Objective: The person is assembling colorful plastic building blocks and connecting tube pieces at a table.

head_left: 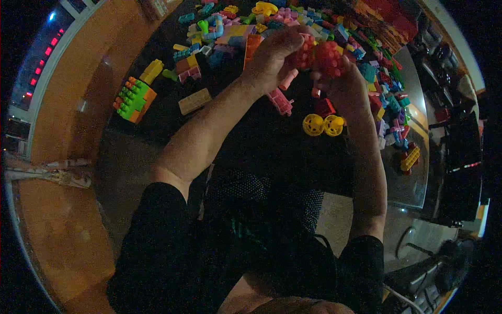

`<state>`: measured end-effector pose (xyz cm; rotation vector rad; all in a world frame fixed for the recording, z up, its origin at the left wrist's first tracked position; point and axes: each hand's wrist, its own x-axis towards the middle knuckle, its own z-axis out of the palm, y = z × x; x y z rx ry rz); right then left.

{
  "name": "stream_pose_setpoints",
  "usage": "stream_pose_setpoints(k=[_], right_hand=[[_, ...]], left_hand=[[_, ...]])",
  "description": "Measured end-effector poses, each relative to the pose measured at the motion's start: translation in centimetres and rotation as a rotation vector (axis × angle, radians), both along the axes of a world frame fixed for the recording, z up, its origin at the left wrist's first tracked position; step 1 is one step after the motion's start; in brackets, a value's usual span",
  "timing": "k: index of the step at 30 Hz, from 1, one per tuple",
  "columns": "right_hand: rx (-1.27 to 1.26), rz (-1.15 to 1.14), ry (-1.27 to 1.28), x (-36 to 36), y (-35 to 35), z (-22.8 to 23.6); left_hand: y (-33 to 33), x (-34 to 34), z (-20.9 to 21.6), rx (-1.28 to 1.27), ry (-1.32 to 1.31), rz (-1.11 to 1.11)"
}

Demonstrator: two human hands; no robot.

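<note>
**Dark tabletop, bricks everywhere**

Dark tabletop (261,141) holds it all. Left hand (269,57) and right hand (342,86) each grip tight on red bricks (320,55), held up together. Green build (133,99) looks done. Most of the pile (293,23) lies loose.

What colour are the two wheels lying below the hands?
Yellow; the two wheels show best in the head view.
</note>
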<state>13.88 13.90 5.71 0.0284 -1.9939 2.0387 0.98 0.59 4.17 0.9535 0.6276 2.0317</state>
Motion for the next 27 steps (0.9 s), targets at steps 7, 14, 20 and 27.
stream_pose_setpoints(k=[7, 14, 20, 27], right_hand=[[-0.223, -0.091, 0.076, -0.5, -0.4, -1.3], [0.404, -0.227, 0.012, 0.0, -0.9, -0.3], [0.167, -0.255, 0.063, 0.0, -0.1, -0.7], [0.338, -0.324, 0.029, -0.2, -0.1, -0.8]], left_hand=[[0.4, 1.0, -1.0, -0.196, 0.318, 0.477], [0.6, 1.4, -1.0, -0.238, 0.340, 0.583], [0.8, 0.0, -1.9, -0.219, 0.188, 0.352], [0.4, 1.3, -1.3, -0.309, 0.491, 0.373]])
